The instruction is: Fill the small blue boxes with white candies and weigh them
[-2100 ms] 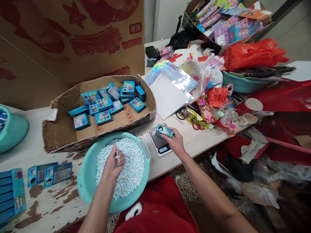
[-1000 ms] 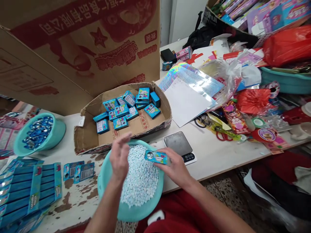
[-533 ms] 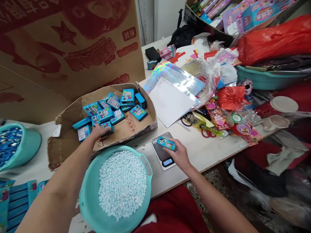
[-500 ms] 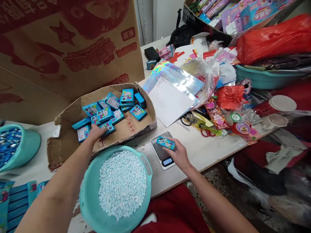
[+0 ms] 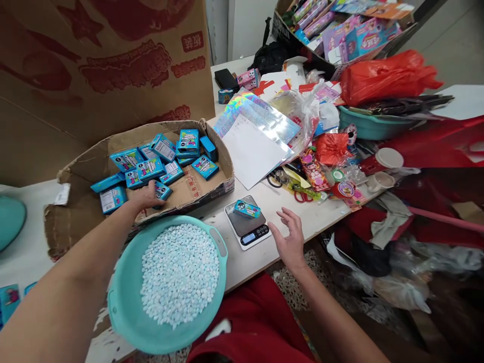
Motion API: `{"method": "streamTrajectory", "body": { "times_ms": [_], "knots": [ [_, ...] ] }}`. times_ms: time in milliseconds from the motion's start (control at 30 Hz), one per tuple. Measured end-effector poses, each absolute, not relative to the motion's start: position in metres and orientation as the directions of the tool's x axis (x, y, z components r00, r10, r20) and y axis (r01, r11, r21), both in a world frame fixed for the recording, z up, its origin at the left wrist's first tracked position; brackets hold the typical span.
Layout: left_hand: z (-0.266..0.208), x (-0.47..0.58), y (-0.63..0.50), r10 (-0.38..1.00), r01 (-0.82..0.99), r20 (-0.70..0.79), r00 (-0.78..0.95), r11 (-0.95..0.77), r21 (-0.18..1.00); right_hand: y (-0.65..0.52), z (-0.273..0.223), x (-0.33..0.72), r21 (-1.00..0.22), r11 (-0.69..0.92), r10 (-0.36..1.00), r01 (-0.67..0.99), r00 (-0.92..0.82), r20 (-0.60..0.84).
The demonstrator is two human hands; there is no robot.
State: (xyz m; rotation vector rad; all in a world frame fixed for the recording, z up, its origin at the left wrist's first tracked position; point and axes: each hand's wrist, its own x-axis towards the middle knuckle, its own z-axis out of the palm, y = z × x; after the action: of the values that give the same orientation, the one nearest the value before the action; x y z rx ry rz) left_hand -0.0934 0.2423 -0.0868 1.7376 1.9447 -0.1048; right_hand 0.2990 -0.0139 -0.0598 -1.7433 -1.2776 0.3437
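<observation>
My left hand [image 5: 144, 196] reaches into a low, torn cardboard tray [image 5: 177, 204] and grips a small blue candy box [image 5: 162, 190] near its front wall. Several similar blue boxes [image 5: 151, 169] lie in a loose pile behind it. Another blue candy box [image 5: 247, 208] rests on the plate of a digital kitchen scale [image 5: 254, 235], whose display is lit but too small to read. Just right of the scale my right hand [image 5: 290, 234] hovers with fingers apart, holding nothing. A turquoise basin [image 5: 126, 307] of pale blue candies [image 5: 179, 275] sits in front of the tray.
A large carton [image 5: 132, 65] stands behind the tray. White sheets [image 5: 249, 151], red-handled scissors [image 5: 302, 196], plastic bags and wrappers crowd the table's right side. Cups [image 5: 385, 159] stand near its edge. A turquoise tub [image 5: 9, 222] is at far left.
My right hand has let go of the candy box, which now lies on the scale, and has drawn back to the right. My left hand stays at a box in the tray.
</observation>
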Motion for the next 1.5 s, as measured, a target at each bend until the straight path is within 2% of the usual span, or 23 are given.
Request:
{"method": "streamTrajectory", "body": {
  "times_ms": [100,167,233,333,400,467,533,600,667,733,800,867,967,1067,1167,1267,1400,1500],
  "knots": [
    [-0.068,-0.089,0.242,0.856,0.972,-0.515,-0.035,0.149,0.182,-0.026,-0.058,0.311,-0.787,-0.076,0.851,0.612,0.451,0.268],
    [-0.047,-0.091,0.236,0.845,0.953,-0.532,-0.053,0.201,0.225,-0.034,-0.055,0.316,-0.79,-0.088,0.844,0.607,0.467,0.264],
    [-0.018,-0.097,0.219,0.874,0.879,-0.479,-0.083,0.29,0.378,-0.04,-0.05,0.318,-0.803,-0.09,0.841,0.589,0.477,0.256],
    [0.026,-0.106,0.166,0.939,0.555,-0.338,-0.071,0.319,0.769,-0.045,-0.037,0.309,-0.843,-0.083,0.849,0.532,0.481,0.219],
    [0.042,-0.101,0.113,0.934,0.248,-0.355,0.05,0.332,0.91,-0.05,-0.026,0.293,-0.885,-0.062,0.877,0.462,0.448,0.173],
    [0.043,-0.08,0.057,0.866,0.006,-0.438,0.241,0.45,0.893,-0.058,-0.016,0.27,-0.935,-0.021,0.933,0.353,0.342,0.108],
    [0.033,-0.047,0.006,0.706,-0.101,-0.498,0.504,0.62,0.778,-0.07,-0.008,0.245,-0.979,0.004,0.985,0.205,0.165,0.038],
    [0.021,-0.011,-0.031,0.576,-0.082,-0.48,0.662,0.692,0.718,-0.086,-0.002,0.225,-0.994,-0.073,0.997,0.078,-0.003,-0.073],
    [0.014,0.016,-0.051,0.473,-0.057,-0.429,0.77,0.72,0.692,-0.102,0.0,0.215,-0.976,-0.214,0.974,0.04,-0.06,-0.216],
    [0.011,0.027,-0.057,0.481,0.013,-0.407,0.777,0.634,0.773,-0.114,0.001,0.218,-0.946,-0.318,0.948,0.057,0.006,-0.319],
    [0.007,0.023,-0.052,0.612,0.186,-0.426,0.667,0.416,0.89,-0.118,-0.001,0.235,-0.931,-0.349,0.933,0.109,0.134,-0.334],
    [-0.005,0.01,-0.045,0.774,0.443,-0.418,0.475,0.201,0.874,-0.114,-0.009,0.265,-0.905,-0.358,0.912,0.23,0.296,-0.285],
    [-0.036,-0.014,-0.04,0.927,0.743,-0.311,0.21,0.056,0.667,-0.093,-0.034,0.319,-0.809,-0.361,0.854,0.464,0.513,-0.087],
    [-0.056,-0.02,-0.039,0.973,0.852,-0.176,0.153,-0.04,0.521,-0.067,-0.071,0.364,-0.674,-0.336,0.855,0.658,0.513,0.075],
    [-0.05,0.009,-0.02,0.98,0.863,-0.024,0.198,-0.163,0.477,-0.047,-0.098,0.388,-0.545,-0.303,0.898,0.782,0.426,0.113],
    [-0.03,0.067,0.017,0.922,0.828,0.066,0.38,-0.372,0.42,-0.04,-0.108,0.396,-0.491,-0.274,0.925,0.827,0.366,0.101],
    [-0.021,0.142,0.063,0.766,0.71,0.006,0.643,-0.6,0.37,-0.046,-0.114,0.404,-0.516,-0.245,0.937,0.821,0.338,0.093],
    [-0.021,0.159,0.076,0.815,0.773,-0.049,0.578,-0.527,0.353,-0.05,-0.119,0.412,-0.55,-0.16,0.95,0.82,0.279,0.14]
  ]
}}
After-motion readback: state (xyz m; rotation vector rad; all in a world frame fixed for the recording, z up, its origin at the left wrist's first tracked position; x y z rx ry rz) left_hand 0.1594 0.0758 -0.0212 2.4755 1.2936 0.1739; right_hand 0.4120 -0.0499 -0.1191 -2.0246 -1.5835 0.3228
